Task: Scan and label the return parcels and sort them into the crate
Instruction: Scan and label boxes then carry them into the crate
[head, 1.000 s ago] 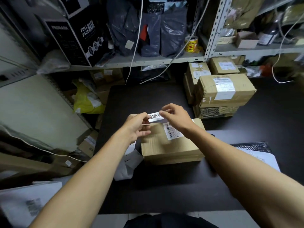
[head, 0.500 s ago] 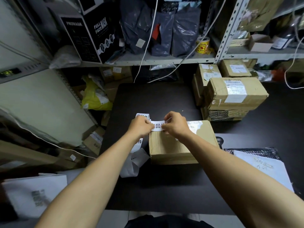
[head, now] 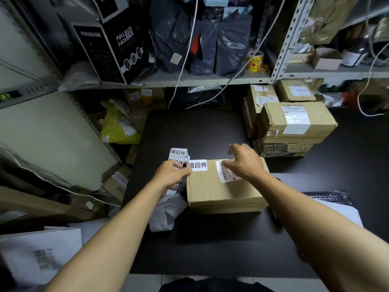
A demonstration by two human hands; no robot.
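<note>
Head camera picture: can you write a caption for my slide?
Left hand holds a label strip beside a freshly labelled cardboard parcel; right hand hovers above.

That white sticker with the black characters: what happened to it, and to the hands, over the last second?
The white sticker, held in the air by both hands a second ago, now lies stuck on the cardboard box at its far left corner. The right hand has let go and shifted right, over the shipping label. The left hand still holds the label strip. The box and stacked parcels stayed put.
</note>
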